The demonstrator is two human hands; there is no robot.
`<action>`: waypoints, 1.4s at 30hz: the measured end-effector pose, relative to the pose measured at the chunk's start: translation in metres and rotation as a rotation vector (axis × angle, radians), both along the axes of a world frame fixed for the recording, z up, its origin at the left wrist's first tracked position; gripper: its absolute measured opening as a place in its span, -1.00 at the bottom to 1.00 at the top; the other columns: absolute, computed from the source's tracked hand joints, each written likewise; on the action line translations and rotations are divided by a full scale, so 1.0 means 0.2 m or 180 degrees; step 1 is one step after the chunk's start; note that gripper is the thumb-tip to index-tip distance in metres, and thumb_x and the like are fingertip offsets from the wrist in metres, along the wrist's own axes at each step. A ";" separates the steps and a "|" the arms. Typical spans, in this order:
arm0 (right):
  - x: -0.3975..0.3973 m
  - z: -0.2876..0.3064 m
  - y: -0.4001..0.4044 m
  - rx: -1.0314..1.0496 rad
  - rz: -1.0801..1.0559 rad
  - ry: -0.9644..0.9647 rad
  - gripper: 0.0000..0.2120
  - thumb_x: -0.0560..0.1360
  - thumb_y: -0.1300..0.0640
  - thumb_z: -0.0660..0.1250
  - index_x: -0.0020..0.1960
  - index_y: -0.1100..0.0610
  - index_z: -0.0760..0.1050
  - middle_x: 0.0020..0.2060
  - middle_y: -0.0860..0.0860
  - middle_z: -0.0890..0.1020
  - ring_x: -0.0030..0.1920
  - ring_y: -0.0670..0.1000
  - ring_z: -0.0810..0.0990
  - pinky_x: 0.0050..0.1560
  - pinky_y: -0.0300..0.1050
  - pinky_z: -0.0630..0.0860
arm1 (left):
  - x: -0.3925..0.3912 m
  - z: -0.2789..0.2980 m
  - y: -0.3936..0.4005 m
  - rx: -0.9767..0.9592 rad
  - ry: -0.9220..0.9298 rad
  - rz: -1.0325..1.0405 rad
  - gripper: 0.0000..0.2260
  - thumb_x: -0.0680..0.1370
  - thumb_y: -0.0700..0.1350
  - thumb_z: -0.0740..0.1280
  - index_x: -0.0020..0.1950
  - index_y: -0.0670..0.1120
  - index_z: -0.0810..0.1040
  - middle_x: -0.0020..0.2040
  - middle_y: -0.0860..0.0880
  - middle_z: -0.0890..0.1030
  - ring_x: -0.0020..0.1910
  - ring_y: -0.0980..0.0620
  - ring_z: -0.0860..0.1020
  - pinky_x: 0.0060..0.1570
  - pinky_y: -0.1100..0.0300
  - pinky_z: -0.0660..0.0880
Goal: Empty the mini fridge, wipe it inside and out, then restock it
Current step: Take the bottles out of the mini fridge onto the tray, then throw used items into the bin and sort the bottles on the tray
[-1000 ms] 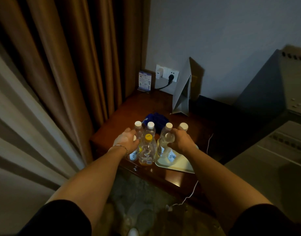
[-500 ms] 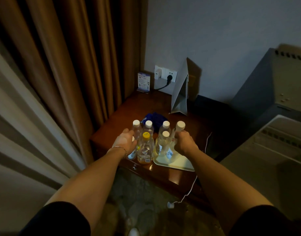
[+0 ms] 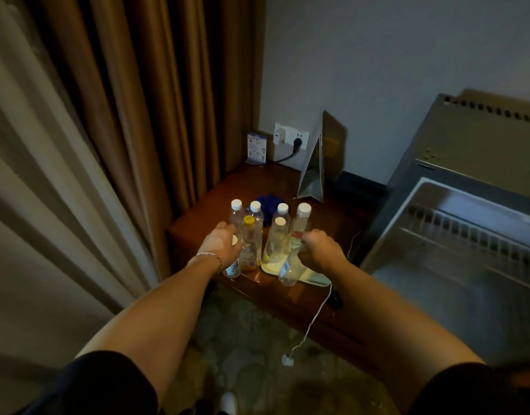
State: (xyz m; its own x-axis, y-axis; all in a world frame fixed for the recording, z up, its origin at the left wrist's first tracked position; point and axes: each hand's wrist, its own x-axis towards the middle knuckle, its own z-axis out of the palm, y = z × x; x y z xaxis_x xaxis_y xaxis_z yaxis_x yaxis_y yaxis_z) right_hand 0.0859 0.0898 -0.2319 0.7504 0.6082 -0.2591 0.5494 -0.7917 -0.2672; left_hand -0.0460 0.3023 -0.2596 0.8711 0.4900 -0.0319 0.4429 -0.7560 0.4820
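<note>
Reaching out over the wooden table [image 3: 198,232], the person's left hand [image 3: 220,245] wraps round a clear water bottle [image 3: 232,269] at the near edge, just beside a yellow-capped bottle [image 3: 249,244] and the white-capped ones behind. The right hand [image 3: 319,250] grips another clear bottle [image 3: 290,271] tilted over the pale tray [image 3: 316,280]. Further right stands the mini fridge [image 3: 467,235], its door open.

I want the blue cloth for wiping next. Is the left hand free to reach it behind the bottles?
Probably not directly. The left hand grips a bottle, and the blue cloth lies behind the standing bottles, including the yellow-capped bottle. It would have to let go and reach over or around them.
</note>
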 end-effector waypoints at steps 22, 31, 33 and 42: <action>-1.00 0.25 -1.04 0.0395 -0.0770 -0.0185 -0.91 0.46 0.16 0.38 -0.04 0.14 0.54 -0.07 0.09 0.55 -0.08 0.09 0.55 -0.08 0.01 0.56 | -0.55 0.18 -1.15 0.0031 -0.0177 -0.1530 -0.77 0.56 0.00 0.36 0.12 -0.11 0.56 0.07 -0.07 0.51 0.03 -0.01 0.47 0.04 0.17 0.42; -1.47 0.45 -1.63 0.0235 -0.1305 -0.0382 -0.83 0.45 0.19 0.33 -0.04 0.28 0.58 -0.08 0.19 0.60 -0.02 0.16 0.54 0.01 0.07 0.54 | -0.79 0.36 -1.84 -0.0174 -0.0307 -0.2260 -0.83 0.53 -0.02 0.38 0.05 -0.07 0.57 0.05 -0.06 0.57 0.00 0.00 0.52 0.00 0.18 0.46; -1.55 0.47 -1.78 0.0241 -0.1447 -0.0473 -0.88 0.43 0.19 0.34 -0.11 0.24 0.55 -0.13 0.16 0.56 -0.06 0.16 0.53 -0.04 0.03 0.53 | -0.84 0.39 -2.02 -0.0141 -0.0316 -0.2480 -0.81 0.53 -0.01 0.39 0.07 -0.08 0.57 0.06 -0.07 0.57 0.02 -0.03 0.53 0.04 0.14 0.50; -1.94 0.48 -2.65 0.0246 -0.2030 -0.0629 -0.67 0.45 0.13 0.40 0.19 0.19 0.60 0.12 0.14 0.60 0.14 0.15 0.56 0.16 0.02 0.53 | -1.07 0.53 -2.80 -0.0279 -0.0508 -0.3110 -0.78 0.55 -0.02 0.37 0.11 -0.12 0.59 0.09 -0.10 0.56 0.06 -0.07 0.53 0.15 0.03 0.52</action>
